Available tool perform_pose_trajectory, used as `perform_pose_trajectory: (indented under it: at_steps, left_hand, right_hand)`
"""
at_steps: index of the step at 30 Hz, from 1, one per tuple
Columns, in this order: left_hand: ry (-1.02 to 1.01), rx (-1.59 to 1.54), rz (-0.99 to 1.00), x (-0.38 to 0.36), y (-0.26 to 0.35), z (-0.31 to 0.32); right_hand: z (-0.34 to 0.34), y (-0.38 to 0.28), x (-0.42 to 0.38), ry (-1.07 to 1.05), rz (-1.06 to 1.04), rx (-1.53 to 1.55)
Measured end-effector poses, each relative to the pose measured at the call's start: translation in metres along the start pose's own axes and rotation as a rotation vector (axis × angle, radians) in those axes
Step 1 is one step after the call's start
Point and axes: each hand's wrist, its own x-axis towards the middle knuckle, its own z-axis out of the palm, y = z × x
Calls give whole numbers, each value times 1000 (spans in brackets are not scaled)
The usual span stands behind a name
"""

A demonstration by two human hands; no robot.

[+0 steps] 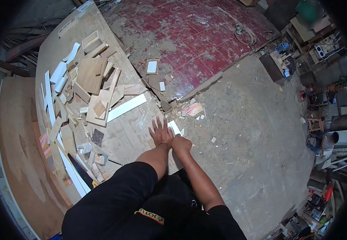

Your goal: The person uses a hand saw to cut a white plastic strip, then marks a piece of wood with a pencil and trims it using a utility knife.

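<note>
My left hand lies flat with its fingers spread on the wooden worktable, near its right edge. Close beside it, my right hand is closed in a fist; whatever it may grip is hidden by the fingers. A small white piece shows just beyond both hands, at the table's edge. Farther up the table lies a long white strip, apart from my hands.
Wooden offcuts and a flat board are piled on the table's left half. A handsaw lies near my left arm. Scraps litter the concrete floor and red tiles. Another person is at the far right.
</note>
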Motion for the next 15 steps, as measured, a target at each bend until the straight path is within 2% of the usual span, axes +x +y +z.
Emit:
perform_pose_trajectory:
  at_steps: [3,5,6,9,11,15]
  left_hand:
    - [11,2,-4,-1,0,0]
    - [86,-17,21,-1,-1,5]
    - [81,-19,21,-2,-1,6]
    - [78,-15,17,0,-1,0]
    - [-11,11,-11,-1,2,-6]
    - [19,9,3,0,-1,4]
  right_hand:
    - [-12,4,-31,17,-101,-135]
    - [-19,5,-45,-57,51,-111]
    - [-16,6,-45,-61,55,-114]
    - [-2,3,-24,-27,74,-81]
    - [11,1,-2,13,24,-68]
    - [15,4,13,53,10,-33]
